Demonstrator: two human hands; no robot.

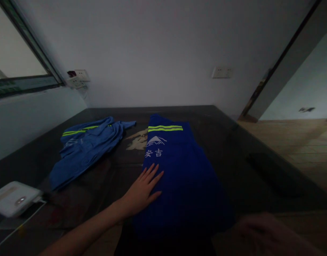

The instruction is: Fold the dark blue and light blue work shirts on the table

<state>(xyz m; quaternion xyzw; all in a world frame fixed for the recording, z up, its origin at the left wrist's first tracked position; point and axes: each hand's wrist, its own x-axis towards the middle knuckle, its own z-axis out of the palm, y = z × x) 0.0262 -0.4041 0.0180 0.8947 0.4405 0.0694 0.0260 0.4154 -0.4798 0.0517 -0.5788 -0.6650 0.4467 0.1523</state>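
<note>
Starting left of the folded blue garment [184,174], a white device [12,198] sits on the dark worktop [259,156]; a crumpled lighter blue garment [84,145] lies beyond it; your left hand [143,192] presses flat, fingers spread, on the folded garment's left edge; your right hand [262,234] blurs at its near right corner, grip unclear.

R hand [267,233]: blurred, dim, cut by bottom edge; fingers not resolvable, can't tell if open or closed. Blue garment [179,177]: near end lost in shadow at bottom. Logo text on it only partly legible. White device [12,197]: cut by left edge, type unclear. Dark flat object [275,172] on bench: too dim to ID.
</note>
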